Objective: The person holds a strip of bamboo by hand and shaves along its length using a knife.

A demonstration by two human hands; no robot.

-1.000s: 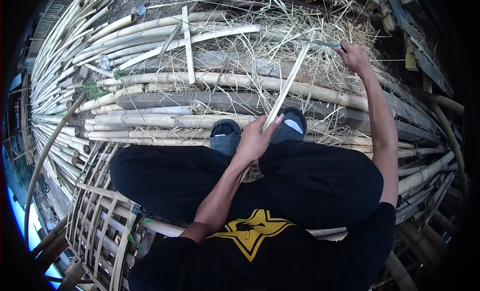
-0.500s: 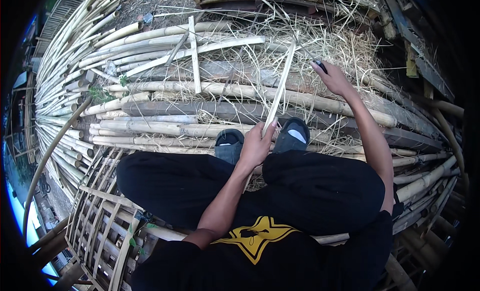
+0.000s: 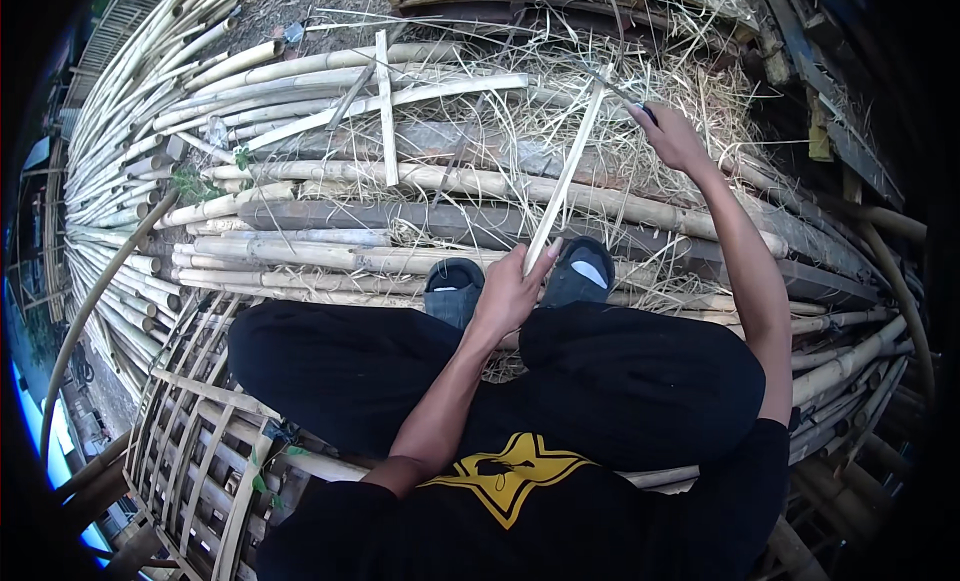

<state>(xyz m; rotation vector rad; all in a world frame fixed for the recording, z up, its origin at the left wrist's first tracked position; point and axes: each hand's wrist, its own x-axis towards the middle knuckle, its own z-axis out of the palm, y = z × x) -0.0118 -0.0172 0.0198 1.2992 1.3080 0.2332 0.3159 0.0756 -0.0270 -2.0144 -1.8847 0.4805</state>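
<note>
On the left, lots of round poles [image 3: 140, 181] spread out like a fan. They make a big pile, with the long ones running across to the right. By the pile's near left corner is a frame [image 3: 213, 451] of crossed sticks. A few green leaves [image 3: 190, 184] poke up at the pile's left side. Next, two pale slats [image 3: 387, 111] lie crossed toward the far edge, the short one over the long one.

In the middle, toward the near edge, are two dark shoes. The left shoe [image 3: 453, 289] is just beside the left hand [image 3: 512, 286]. This hand's grip is closed around the near end of a thin, pale strip [image 3: 568, 181], with the thumb lying along it. The strip slants up and right, over the pile, from the hand to a spot near the far edge. The right shoe [image 3: 580, 271] is on the strip's other side.

To the right, messy straw [image 3: 700, 91] covers the pile's far right part. The right hand [image 3: 672, 138] is above the straw, its grip wrapped around a knife [image 3: 617, 91]. The blade points up and left and crosses the strip's far end. I cannot tell if they touch. Dark old boards [image 3: 835, 91] stand past the pile's far right corner.
</note>
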